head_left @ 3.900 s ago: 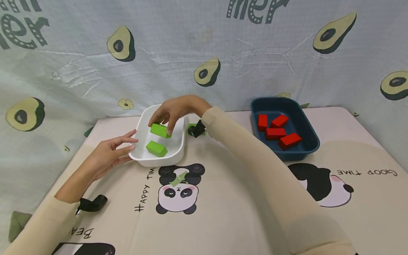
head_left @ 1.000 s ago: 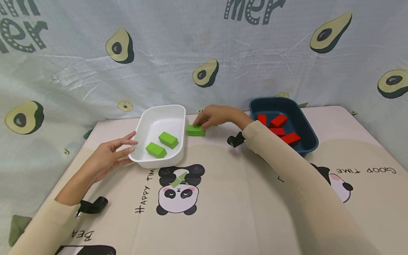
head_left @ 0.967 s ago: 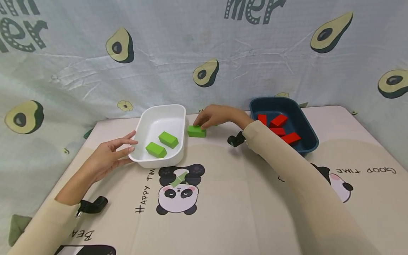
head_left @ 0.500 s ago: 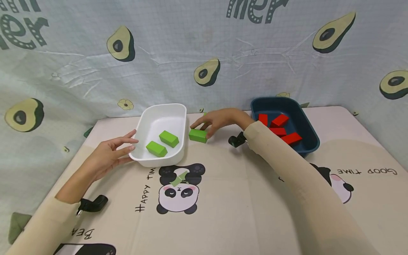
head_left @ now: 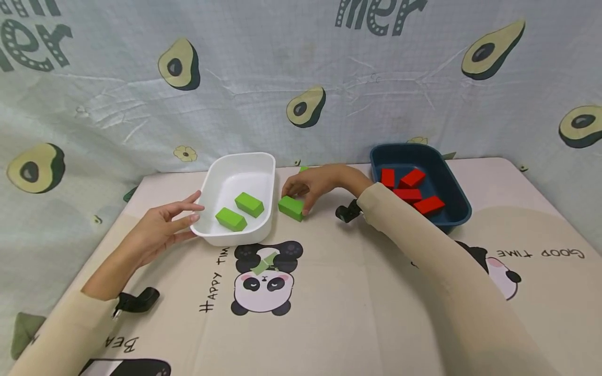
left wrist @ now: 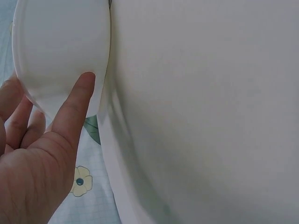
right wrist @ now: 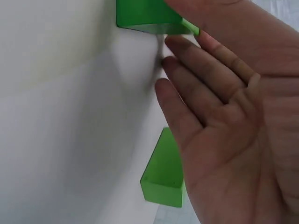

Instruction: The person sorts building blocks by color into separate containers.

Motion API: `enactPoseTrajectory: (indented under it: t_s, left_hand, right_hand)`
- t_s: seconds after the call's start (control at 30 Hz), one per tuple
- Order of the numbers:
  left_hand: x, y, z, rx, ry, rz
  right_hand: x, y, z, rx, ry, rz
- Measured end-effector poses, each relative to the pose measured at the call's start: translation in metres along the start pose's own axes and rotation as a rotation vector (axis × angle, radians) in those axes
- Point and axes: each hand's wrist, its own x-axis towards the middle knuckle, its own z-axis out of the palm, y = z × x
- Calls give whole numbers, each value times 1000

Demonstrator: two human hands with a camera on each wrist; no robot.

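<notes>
My right hand [head_left: 320, 180] pinches a green block [head_left: 290, 208] between thumb and fingers, low over the table just right of the white tub [head_left: 235, 241]. In the right wrist view, the thumb lies along one side of that green block [right wrist: 148, 16], while the other fingers stretch out nearly straight. Two more green blocks [head_left: 230, 220] lie inside the tub. My left hand [head_left: 162, 230] touches the tub's left side with extended fingers; in the left wrist view one straight fingertip [left wrist: 86, 80] lies against its wall.
Another green block [right wrist: 163, 165] sits behind my right hand, mostly hidden in the head view. A dark blue tub [head_left: 451, 209] with several red blocks [head_left: 427, 204] stands at the back right, partly behind my right sleeve. A printed curtain [head_left: 352, 94] hangs behind the table.
The block once held over the white tub now lies in it. My right hand has gone to another green block, drawn it slightly nearer and turned it. The left hand stays put.
</notes>
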Motion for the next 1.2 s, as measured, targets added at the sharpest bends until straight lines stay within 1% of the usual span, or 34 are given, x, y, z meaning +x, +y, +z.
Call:
enactPoseTrajectory:
  t_s: [0.13,0.23,0.43,0.53,0.7,0.87,1.07,1.2]
  left_hand:
    - [1,0,0,4,4,-5]
    - [1,0,0,-4,2,-7]
    - [1,0,0,-23,-6,-6]
    - [1,0,0,-18,-1,-6]
    - [0,1,-1,-2,-4,-1]
    - [1,1,0,-5,0,0]
    - [1,2,1,22,7,-15]
    - [1,2,1,40,19,-31]
  right_hand:
    - [-2,-3,9,-62,58,48]
    - [-6,-7,15,-123,95,63]
    - [-14,-12,27,-280,136,51]
    - [-18,-14,35,-312,174,49]
    - [-26,-18,51,-257,221,78]
    - [-34,-14,67,-184,306,105]
    - [-38,-5,78,-126,385,71]
    - [-39,-3,81,-58,385,48]
